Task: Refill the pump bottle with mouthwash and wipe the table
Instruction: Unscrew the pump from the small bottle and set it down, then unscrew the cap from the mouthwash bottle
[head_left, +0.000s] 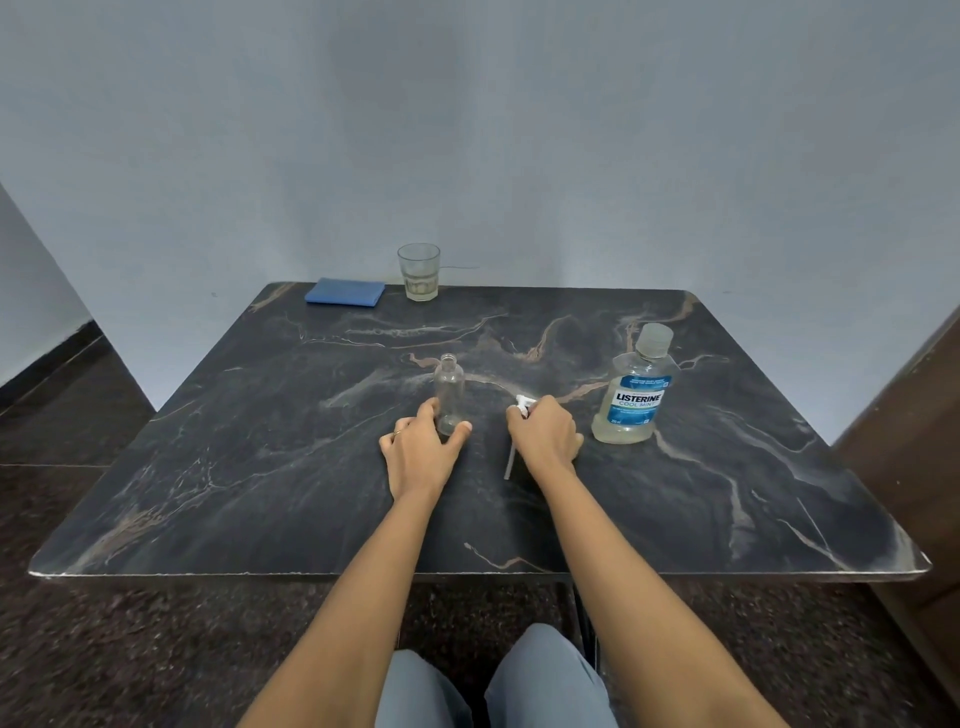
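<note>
A: What is hard to make out?

B: The bottom edge cuts off both forearms. The right hand (545, 436) is curled over the pump (523, 402) and hides most of it. Only the white nozzle shows at twelve o'clock of the knuckles, and the dip tube (509, 462) trails out at seven o'clock. I cannot tell whether the pump touches the table (260, 467).

A: And the pump bottle?

B: The pump bottle (449, 389) stands upright at ten o'clock of that hand, near it. The left hand (421, 452) grips its base, thumb on one side and fingers on the other. It is small and clear, its neck is uncapped, and it looks empty.

A: Farther out?

B: The mouthwash bottle (634, 395), capped and blue-labelled, stands at three o'clock of the right hand. On the table's far edge a folded blue cloth (344, 292) lies at eleven o'clock, with a glass (418, 271) just beside it at twelve.
</note>
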